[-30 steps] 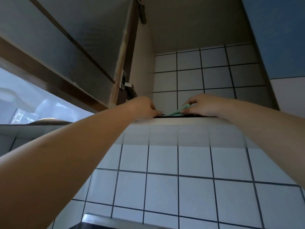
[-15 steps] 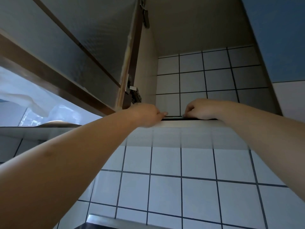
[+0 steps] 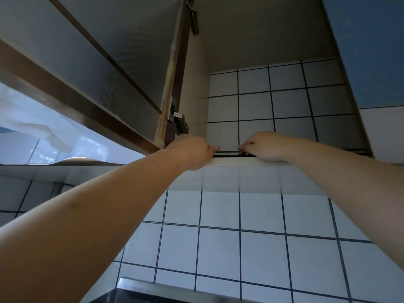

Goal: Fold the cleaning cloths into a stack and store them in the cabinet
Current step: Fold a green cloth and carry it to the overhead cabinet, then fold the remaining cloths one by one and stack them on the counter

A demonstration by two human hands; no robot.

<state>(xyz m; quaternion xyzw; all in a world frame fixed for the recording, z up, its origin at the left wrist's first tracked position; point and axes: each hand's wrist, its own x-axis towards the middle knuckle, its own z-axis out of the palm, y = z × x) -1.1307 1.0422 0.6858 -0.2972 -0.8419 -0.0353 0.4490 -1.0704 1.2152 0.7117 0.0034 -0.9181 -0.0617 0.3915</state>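
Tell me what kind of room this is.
Most likely a kitchen. An open wall cabinet with a hinged door hangs over a white tiled wall, and a steel edge, maybe a sink or hob, shows below.

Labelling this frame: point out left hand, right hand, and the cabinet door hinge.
left hand [image 3: 192, 152], head view, on the back of the hand.
right hand [image 3: 265, 146], head view, on the knuckles.
cabinet door hinge [image 3: 180, 123], head view, on its metal body.

Cabinet shelf [image 3: 251, 164]: 2 hands rest there.
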